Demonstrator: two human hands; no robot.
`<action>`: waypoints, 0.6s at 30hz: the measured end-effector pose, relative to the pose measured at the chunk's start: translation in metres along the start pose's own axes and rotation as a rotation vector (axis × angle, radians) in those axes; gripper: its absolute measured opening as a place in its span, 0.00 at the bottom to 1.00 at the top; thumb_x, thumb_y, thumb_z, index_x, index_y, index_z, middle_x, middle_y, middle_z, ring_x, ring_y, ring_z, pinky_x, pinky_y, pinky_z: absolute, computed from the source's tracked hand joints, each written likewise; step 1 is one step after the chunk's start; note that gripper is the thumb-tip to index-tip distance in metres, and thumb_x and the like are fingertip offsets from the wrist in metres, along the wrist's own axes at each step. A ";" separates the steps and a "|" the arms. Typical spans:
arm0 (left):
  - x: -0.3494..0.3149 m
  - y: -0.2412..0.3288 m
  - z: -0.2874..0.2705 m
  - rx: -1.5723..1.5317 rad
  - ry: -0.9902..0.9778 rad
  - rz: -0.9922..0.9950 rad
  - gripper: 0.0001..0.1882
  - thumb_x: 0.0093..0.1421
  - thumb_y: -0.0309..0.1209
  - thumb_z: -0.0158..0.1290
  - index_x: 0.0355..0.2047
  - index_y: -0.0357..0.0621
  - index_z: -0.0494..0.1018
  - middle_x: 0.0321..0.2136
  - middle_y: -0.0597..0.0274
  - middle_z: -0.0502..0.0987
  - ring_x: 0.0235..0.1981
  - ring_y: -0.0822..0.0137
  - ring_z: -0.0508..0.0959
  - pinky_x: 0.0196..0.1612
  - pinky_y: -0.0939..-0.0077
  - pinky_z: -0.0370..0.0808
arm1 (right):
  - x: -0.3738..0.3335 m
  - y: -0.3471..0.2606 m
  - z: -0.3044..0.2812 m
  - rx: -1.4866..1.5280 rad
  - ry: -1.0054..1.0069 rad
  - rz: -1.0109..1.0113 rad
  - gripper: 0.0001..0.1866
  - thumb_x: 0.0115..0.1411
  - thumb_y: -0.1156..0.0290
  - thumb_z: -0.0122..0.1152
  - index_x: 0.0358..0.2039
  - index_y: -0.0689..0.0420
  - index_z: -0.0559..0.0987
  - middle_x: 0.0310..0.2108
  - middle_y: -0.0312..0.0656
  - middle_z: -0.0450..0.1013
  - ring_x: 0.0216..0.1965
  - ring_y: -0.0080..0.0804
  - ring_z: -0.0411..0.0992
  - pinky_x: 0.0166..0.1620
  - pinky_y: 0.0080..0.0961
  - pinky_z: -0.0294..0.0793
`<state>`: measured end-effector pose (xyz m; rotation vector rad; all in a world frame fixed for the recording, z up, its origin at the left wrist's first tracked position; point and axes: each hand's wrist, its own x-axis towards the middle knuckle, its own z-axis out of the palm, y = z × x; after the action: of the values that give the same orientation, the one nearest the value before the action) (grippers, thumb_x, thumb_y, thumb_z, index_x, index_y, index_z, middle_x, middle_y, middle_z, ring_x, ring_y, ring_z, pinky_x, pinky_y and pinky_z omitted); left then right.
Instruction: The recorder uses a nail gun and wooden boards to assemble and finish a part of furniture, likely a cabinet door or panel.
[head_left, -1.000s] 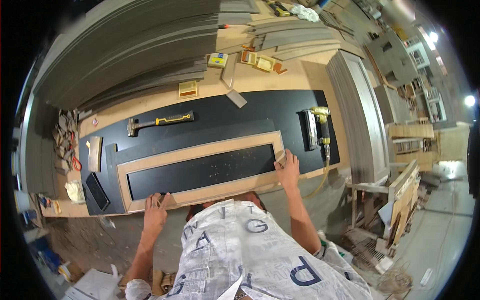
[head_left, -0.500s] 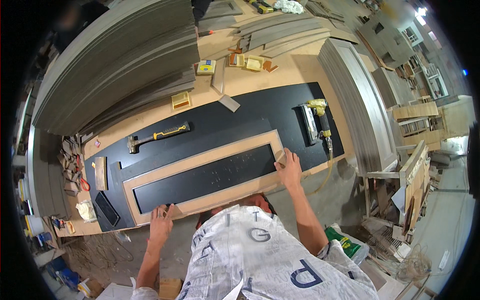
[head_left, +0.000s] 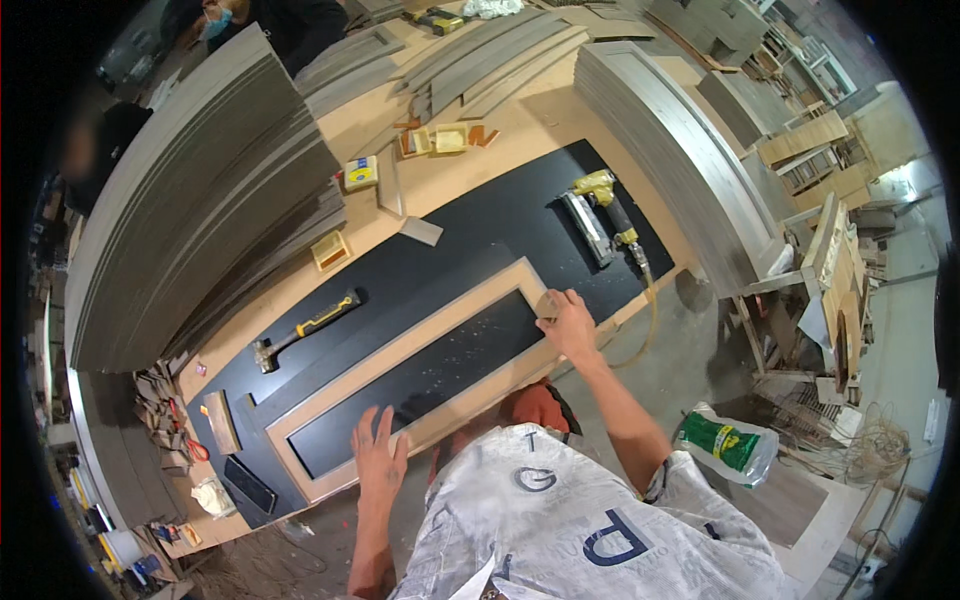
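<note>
A rectangular wooden frame (head_left: 400,347) with a narrow open middle lies on a black board (head_left: 440,265) on the workbench. My left hand (head_left: 380,452) is open with spread fingers, over the near rail towards its left end; whether it touches the wood I cannot tell. At the frame's right end my right hand (head_left: 570,325) has its fingers curled around a small tan-grey piece (head_left: 547,305), whose kind I cannot make out. Pale specks of dust lie on the black surface inside the frame.
Beyond the frame lie a hammer (head_left: 305,330) and, farther right, a hosed nail gun (head_left: 603,215). A phone (head_left: 250,485) and a wood block (head_left: 220,422) sit at the left. Tall panel stacks (head_left: 200,220) and cabinet doors (head_left: 680,150) flank the bench. A person in dark clothing (head_left: 290,30) is behind.
My left hand has lifted from the frame's near left corner and moved right along the near rail, fingers spreading. The right hand stays at the right end. The whole view has turned.
</note>
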<state>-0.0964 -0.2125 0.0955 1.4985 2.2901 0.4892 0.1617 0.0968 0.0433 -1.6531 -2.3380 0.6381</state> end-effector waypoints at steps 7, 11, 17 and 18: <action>0.156 0.106 0.069 -0.222 0.118 0.261 0.26 0.61 0.34 0.57 0.60 0.46 0.70 0.55 0.49 0.69 0.56 0.47 0.68 0.60 0.51 0.62 | 0.012 0.002 -0.018 0.077 -0.165 0.009 0.35 0.49 0.63 0.74 0.58 0.54 0.73 0.46 0.45 0.70 0.51 0.48 0.70 0.49 0.42 0.76; 0.233 0.140 0.118 -0.051 0.218 0.115 0.34 0.62 0.44 0.56 0.65 0.46 0.62 0.63 0.46 0.61 0.64 0.46 0.60 0.65 0.43 0.53 | 0.016 0.015 -0.015 0.105 -0.161 -0.085 0.36 0.49 0.61 0.74 0.59 0.53 0.72 0.43 0.45 0.69 0.48 0.46 0.71 0.44 0.40 0.78; 0.252 0.147 0.163 0.287 0.221 -0.055 0.49 0.60 0.64 0.49 0.69 0.40 0.54 0.69 0.46 0.51 0.72 0.44 0.45 0.69 0.36 0.38 | 0.030 0.033 -0.015 0.151 -0.234 -0.189 0.38 0.50 0.58 0.73 0.60 0.57 0.71 0.39 0.44 0.67 0.43 0.43 0.71 0.39 0.36 0.79; 0.255 0.153 0.161 0.286 0.212 -0.047 0.48 0.60 0.63 0.49 0.69 0.40 0.54 0.69 0.44 0.51 0.72 0.43 0.45 0.69 0.36 0.37 | 0.033 0.036 -0.017 0.164 -0.208 -0.219 0.38 0.50 0.57 0.73 0.59 0.58 0.71 0.39 0.44 0.67 0.42 0.43 0.71 0.38 0.36 0.79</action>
<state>0.0068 0.0950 -0.0009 1.5820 2.6469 0.3320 0.1873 0.1412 0.0393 -1.2943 -2.4839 0.9656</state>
